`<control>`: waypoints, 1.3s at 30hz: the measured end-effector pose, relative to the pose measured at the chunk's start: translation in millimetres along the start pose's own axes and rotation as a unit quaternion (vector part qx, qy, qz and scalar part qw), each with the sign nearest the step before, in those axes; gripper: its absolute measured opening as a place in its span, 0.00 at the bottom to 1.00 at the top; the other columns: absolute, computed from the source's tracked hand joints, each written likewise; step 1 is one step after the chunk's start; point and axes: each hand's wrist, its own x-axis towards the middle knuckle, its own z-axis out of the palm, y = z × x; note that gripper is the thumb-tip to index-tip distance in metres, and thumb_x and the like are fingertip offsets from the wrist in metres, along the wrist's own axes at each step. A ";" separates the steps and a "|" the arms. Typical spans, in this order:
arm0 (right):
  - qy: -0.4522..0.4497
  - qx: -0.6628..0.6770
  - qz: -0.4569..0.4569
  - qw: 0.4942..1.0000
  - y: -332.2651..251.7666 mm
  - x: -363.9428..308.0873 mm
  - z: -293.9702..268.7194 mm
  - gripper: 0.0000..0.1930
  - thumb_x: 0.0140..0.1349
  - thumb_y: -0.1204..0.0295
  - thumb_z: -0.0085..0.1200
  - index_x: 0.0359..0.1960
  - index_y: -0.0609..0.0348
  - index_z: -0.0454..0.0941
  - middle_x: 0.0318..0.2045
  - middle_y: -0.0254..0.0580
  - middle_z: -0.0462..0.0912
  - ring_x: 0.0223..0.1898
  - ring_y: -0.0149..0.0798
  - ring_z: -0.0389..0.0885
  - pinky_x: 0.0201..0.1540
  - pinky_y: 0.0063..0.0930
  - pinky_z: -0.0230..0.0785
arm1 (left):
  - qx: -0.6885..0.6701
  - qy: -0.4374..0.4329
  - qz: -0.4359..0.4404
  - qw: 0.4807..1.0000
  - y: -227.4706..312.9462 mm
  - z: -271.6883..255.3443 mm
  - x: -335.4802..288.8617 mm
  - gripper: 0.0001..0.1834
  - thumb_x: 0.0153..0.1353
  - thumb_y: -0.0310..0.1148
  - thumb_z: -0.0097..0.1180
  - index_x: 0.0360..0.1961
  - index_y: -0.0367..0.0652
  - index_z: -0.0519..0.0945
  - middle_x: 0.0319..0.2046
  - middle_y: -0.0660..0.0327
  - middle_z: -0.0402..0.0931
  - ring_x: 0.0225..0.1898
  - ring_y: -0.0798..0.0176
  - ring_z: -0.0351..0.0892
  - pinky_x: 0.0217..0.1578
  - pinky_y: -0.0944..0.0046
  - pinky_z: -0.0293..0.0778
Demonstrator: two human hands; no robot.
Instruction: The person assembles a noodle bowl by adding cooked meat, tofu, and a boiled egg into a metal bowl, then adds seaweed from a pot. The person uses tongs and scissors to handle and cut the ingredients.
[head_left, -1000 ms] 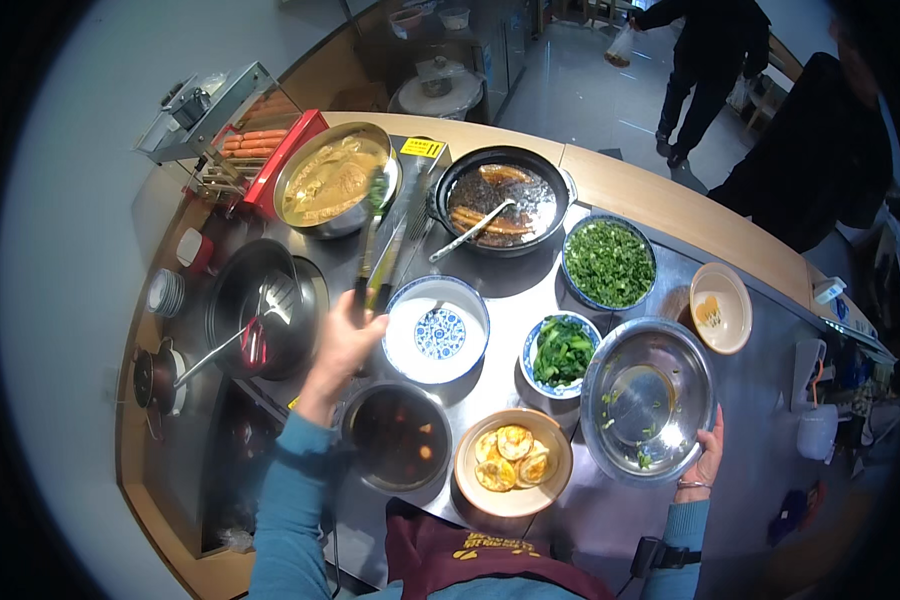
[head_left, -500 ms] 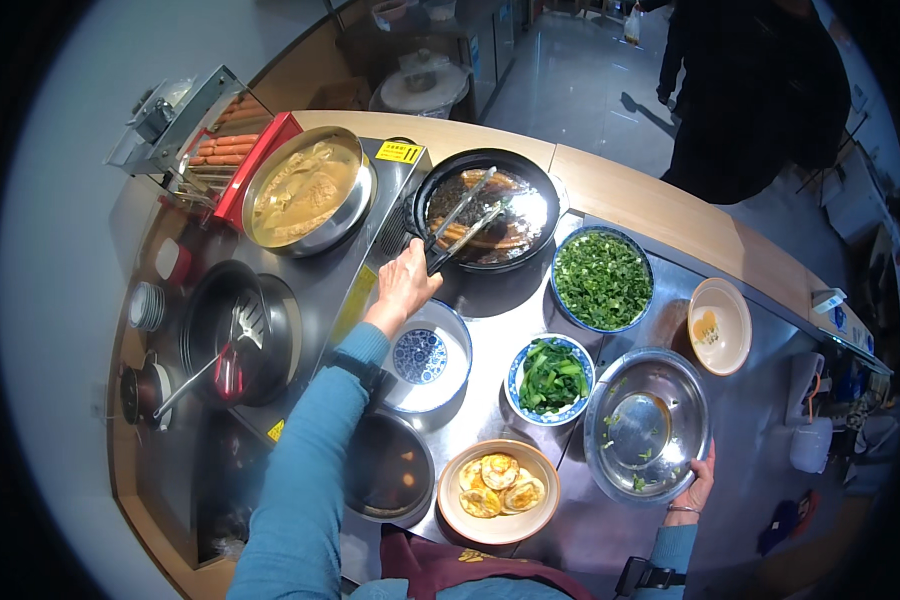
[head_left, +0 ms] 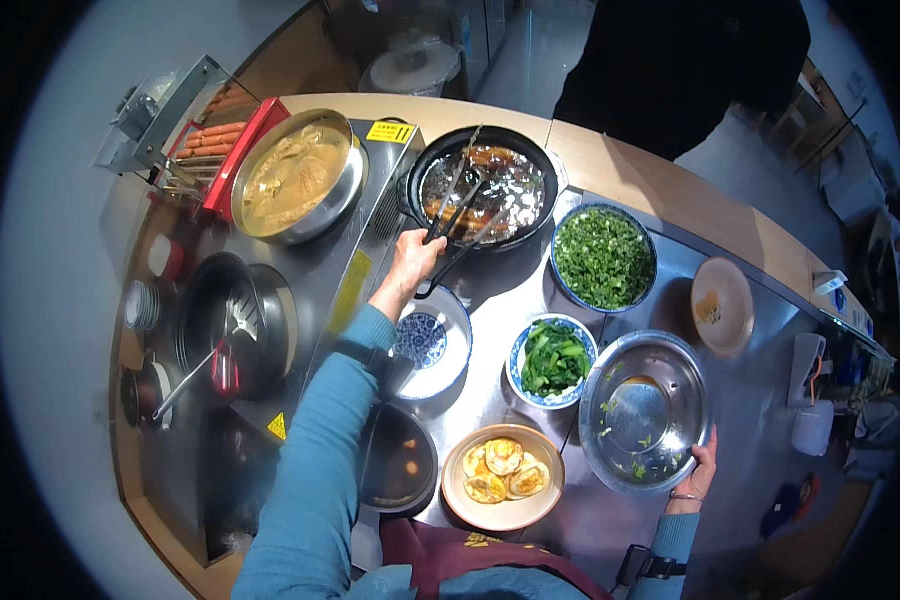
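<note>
My left hand is closed on the black handle of metal tongs. The two arms of the tongs are spread apart, reaching over a black pot of dark, bubbling broth with brown pieces in it. Below that hand, partly covered by the forearm, stands a white bowl with a blue pattern. My right hand grips the near right rim of a steel basin, which has a few green scraps inside. Beside the basin are a bowl of leafy greens and a larger bowl of chopped greens.
A tan bowl of fried eggs stands near my apron, beside a dark round pan. At left are a steel pot of yellowish soup, a black wok with a slotted spatula, and a sausage roller. Another tan bowl sits far right.
The tongs' arms have spread wider apart, and the lower handle now hangs below my left hand. The view has shifted slightly. A person in black beyond the counter has moved left.
</note>
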 end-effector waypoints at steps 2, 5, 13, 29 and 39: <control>0.021 -0.001 0.007 1.000 -1.9 -2.4 1.8 0.40 0.52 0.86 0.41 0.73 0.58 0.59 0.64 0.54 0.71 0.63 0.55 0.74 0.66 0.51 0.72 | -0.076 0.029 0.003 0.997 -4.2 -1.0 -7.9 0.12 0.62 0.35 0.65 0.25 0.41 0.81 0.16 0.70 0.74 0.16 0.76 0.67 0.17 0.69 0.58; 0.025 -0.002 0.002 1.000 -3.4 -1.6 1.5 0.39 0.54 0.86 0.42 0.73 0.57 0.59 0.64 0.55 0.71 0.63 0.55 0.73 0.66 0.52 0.72 | -0.170 0.021 -0.033 0.985 -5.0 -8.7 -19.9 0.09 0.64 0.34 0.64 0.27 0.45 0.80 0.15 0.73 0.69 0.13 0.78 0.60 0.14 0.72 0.53; 0.028 0.019 -0.013 0.999 1.9 14.8 2.2 0.36 0.56 0.86 0.42 0.71 0.54 0.64 0.63 0.51 0.73 0.63 0.53 0.74 0.67 0.51 0.70 | -0.304 -0.103 -0.055 0.946 27.0 -58.0 -80.9 0.11 0.69 0.37 0.60 0.30 0.46 0.78 0.14 0.77 0.63 0.14 0.81 0.55 0.16 0.75 0.49; -0.022 -0.019 0.035 0.999 18.5 -6.1 5.2 0.37 0.58 0.87 0.42 0.72 0.55 0.61 0.64 0.54 0.71 0.63 0.53 0.74 0.66 0.53 0.71 | -0.275 -0.041 -0.263 0.924 -77.4 -139.1 -343.9 0.11 0.70 0.36 0.59 0.31 0.43 0.80 0.17 0.74 0.66 0.17 0.78 0.59 0.19 0.74 0.53; -0.085 0.017 0.034 0.996 27.0 -23.8 46.5 0.37 0.55 0.85 0.40 0.71 0.56 0.62 0.63 0.53 0.72 0.62 0.53 0.75 0.67 0.50 0.70 | -0.104 -0.045 -0.253 0.961 -118.7 -139.0 -315.8 0.16 0.69 0.42 0.60 0.33 0.39 0.84 0.22 0.66 0.78 0.19 0.75 0.72 0.20 0.70 0.66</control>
